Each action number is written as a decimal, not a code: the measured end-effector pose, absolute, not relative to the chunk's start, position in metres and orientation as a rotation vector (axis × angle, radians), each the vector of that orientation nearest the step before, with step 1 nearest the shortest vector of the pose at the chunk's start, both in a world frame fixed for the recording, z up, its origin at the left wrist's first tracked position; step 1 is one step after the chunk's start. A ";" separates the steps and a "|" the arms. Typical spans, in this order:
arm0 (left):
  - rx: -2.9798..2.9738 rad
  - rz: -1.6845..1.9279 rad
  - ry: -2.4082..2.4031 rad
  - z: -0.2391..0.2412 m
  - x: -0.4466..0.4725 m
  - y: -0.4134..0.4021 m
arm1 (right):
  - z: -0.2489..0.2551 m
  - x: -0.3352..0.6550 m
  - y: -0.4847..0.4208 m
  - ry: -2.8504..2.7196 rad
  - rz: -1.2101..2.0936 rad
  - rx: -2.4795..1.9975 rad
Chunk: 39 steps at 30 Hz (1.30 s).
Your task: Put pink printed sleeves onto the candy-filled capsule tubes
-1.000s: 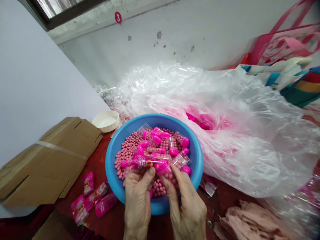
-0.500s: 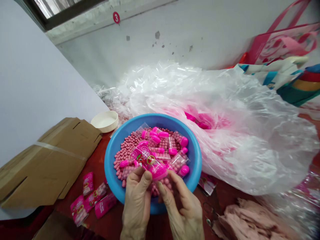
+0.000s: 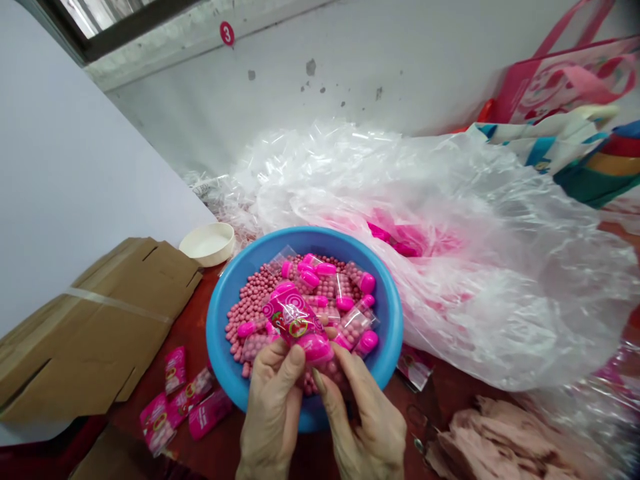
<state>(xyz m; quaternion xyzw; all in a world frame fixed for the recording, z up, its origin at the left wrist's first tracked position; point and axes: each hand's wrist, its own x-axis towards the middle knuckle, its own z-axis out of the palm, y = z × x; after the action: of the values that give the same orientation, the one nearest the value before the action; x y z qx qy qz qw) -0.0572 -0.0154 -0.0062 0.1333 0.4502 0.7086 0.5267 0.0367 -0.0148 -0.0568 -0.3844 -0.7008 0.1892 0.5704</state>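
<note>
A blue plastic basin holds small pink candy balls and several clear capsule tubes with pink caps. Both my hands are over its near rim. My left hand and my right hand together pinch a pink printed packet with a pink-capped capsule at its lower end. The packet stands tilted up and away from my fingers. Fingers of both hands are closed on it.
Several filled pink packets lie on the red table left of the basin. A flattened cardboard box and a white bowl are at the left. Crumpled clear plastic fills the right, colourful bags behind it, pinkish cloth at the lower right.
The packet has turned from lying sideways between my fingertips to pointing up and away. Both hands drew slightly nearer to me and closer together.
</note>
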 end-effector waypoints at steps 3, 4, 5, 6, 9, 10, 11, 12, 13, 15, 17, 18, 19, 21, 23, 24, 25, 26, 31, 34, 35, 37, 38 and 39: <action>0.342 1.661 1.050 -0.006 -0.058 -0.014 | -0.058 0.034 -0.017 -1.601 0.436 -0.904; 0.353 1.645 1.042 -0.005 -0.058 -0.014 | -0.058 0.033 -0.018 -1.569 0.452 -0.914; 0.368 1.626 1.029 -0.004 -0.059 -0.014 | -0.057 0.033 -0.020 -1.529 0.476 -0.926; 0.390 1.605 1.009 -0.003 -0.060 -0.014 | -0.055 0.033 -0.021 -1.487 0.504 -0.937; 0.467 1.551 0.926 -0.002 -0.061 -0.017 | -0.048 0.034 -0.025 -1.389 0.635 -0.942; 0.483 1.546 0.904 -0.002 -0.061 -0.019 | -0.046 0.034 -0.026 -1.363 0.692 -0.933; 0.490 1.545 0.892 -0.002 -0.061 -0.020 | -0.044 0.034 -0.027 -1.346 0.752 -0.915; 0.484 1.549 0.891 -0.002 -0.060 -0.022 | -0.042 0.033 -0.028 -1.340 0.810 -0.895; 0.468 1.555 0.896 -0.003 -0.059 -0.023 | -0.041 0.032 -0.030 -1.345 0.863 -0.881; 0.422 1.572 0.889 -0.003 -0.057 -0.025 | -0.042 0.028 -0.032 -1.393 0.943 -0.861; 0.384 1.562 0.860 -0.003 -0.055 -0.025 | -0.045 0.025 -0.033 -1.452 0.982 -0.852; 0.377 1.545 0.849 -0.003 -0.055 -0.024 | -0.046 0.024 -0.032 -1.470 0.985 -0.848; 0.374 1.523 0.841 -0.002 -0.055 -0.023 | -0.046 0.023 -0.032 -1.485 0.981 -0.844; 0.366 1.505 0.840 -0.003 -0.055 -0.022 | -0.046 0.024 -0.030 -1.522 0.958 -0.846; 0.351 1.542 0.831 -0.004 -0.056 -0.021 | -0.043 0.026 -0.029 -1.586 0.950 -0.843; 0.347 1.564 0.824 -0.005 -0.056 -0.022 | -0.041 0.028 -0.028 -1.617 0.939 -0.848; 0.343 1.588 0.822 -0.006 -0.057 -0.022 | -0.039 0.029 -0.028 -1.638 0.917 -0.862; 0.340 1.608 0.825 -0.008 -0.057 -0.023 | -0.037 0.031 -0.027 -1.652 0.887 -0.882; 0.327 1.619 0.844 -0.009 -0.059 -0.027 | -0.033 0.035 -0.026 -1.690 0.853 -0.898; 0.361 1.513 0.862 -0.005 -0.059 -0.024 | -0.034 0.035 -0.025 -1.673 0.884 -0.839; 0.378 1.488 0.873 -0.003 -0.059 -0.023 | -0.035 0.035 -0.025 -1.669 0.868 -0.841; 0.412 1.481 0.886 -0.001 -0.058 -0.020 | -0.037 0.037 -0.025 -1.699 0.819 -0.863; 0.432 1.491 0.889 0.000 -0.058 -0.020 | -0.037 0.039 -0.024 -1.735 0.802 -0.867; 0.453 1.498 0.888 0.000 -0.057 -0.020 | -0.036 0.040 -0.024 -1.773 0.783 -0.870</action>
<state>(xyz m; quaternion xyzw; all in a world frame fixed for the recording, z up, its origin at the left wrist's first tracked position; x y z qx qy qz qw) -0.0575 -0.0197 0.0004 0.1970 0.3863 0.6520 0.6220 0.0404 -0.0236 -0.0362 -0.3576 -0.7290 0.3219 0.4869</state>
